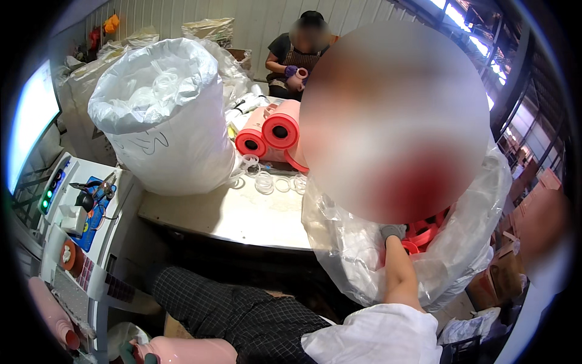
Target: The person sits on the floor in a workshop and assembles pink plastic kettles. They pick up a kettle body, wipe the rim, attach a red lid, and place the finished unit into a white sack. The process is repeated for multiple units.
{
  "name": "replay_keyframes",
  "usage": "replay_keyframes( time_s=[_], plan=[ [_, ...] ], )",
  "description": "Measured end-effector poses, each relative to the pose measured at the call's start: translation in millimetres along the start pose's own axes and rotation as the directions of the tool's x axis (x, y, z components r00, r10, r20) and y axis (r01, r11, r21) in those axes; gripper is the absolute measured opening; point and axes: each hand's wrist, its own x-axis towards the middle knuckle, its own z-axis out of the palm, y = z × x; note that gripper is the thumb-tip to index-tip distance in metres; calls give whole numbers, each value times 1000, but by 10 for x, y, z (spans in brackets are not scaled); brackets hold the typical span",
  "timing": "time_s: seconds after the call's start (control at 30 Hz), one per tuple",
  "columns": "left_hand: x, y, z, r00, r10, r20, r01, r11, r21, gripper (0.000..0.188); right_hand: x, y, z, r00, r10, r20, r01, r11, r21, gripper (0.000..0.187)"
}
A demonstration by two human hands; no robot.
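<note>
At the lower left edge, my left hand [132,353] in a dark green glove is closed round a pink jug body [191,350] that lies on its side by my thigh. My right arm reaches forward into a large clear plastic bag [339,242]. There my right hand [394,231], in a grey glove, is beside several red ring-shaped plastic parts [421,232]. Its fingers are mostly hidden by a large blurred area, so what they hold, if anything, does not show.
A big white sack [176,151] of clear rings stands on the white table [200,215]. Pink jugs with red ends [280,130] lie beside it, near loose clear rings [264,182]. Pliers [108,183] rest on a machine at left. Across the table a person [297,60] handles a jug.
</note>
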Motion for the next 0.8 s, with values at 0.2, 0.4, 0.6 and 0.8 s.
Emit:
replay_keyframes(
  time_s=[0.2, 0.4, 0.6, 0.8],
  plan=[
    [-46, 356, 6, 995, 97, 13, -98, 976, 193, 57, -585, -889, -1071, 525, -574, -628, 790, 603, 109, 44],
    [-285, 149, -297, 955, 247, -166, -169, 909, 382, 45, -2935, -2144, -1265, 416, -822, -388, -177, -492, 853, 45],
    [-797, -507, -245, 699, 89, -709, -138, 990, -11, 24, -4342, -2955, 569, 56, -998, 4, -33, 2, 999, 39],
    [-810, -1133, 399, 539, 89, -838, -7, 995, 101, 39, -4768, -2649, -246, -168, -793, -585, 488, -583, 650, 40]
  ],
)
